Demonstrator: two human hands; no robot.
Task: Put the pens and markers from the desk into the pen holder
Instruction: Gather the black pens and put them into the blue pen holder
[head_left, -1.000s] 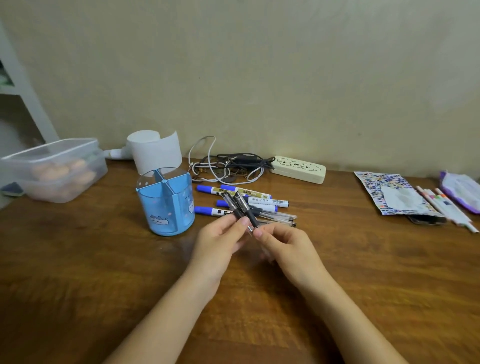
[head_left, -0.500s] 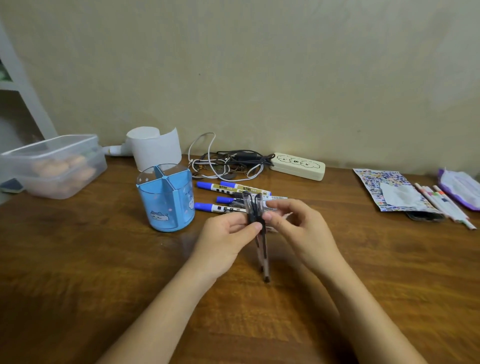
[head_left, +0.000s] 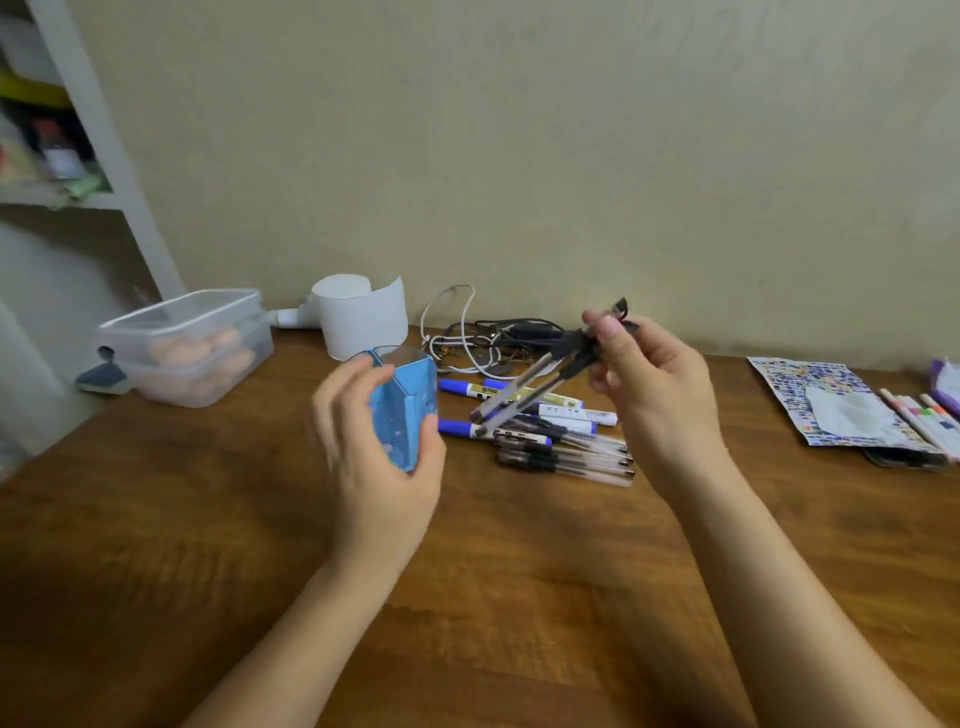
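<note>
the right hand (head_left: 652, 384) has lifted two pens (head_left: 524, 397), pinched tight; the left hand (head_left: 374, 447) now curls around the blue holder (head_left: 408, 400) mid-frame, ready for dropping

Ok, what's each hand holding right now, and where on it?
The right hand pinches two pens near their black capped top ends. The left hand wraps around the side of the blue pen holder.

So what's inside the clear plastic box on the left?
Through the clear plastic box you can see round, peach-coloured lumps stacked inside. The cloudy walls blur them, so I can't tell what they are.
</note>
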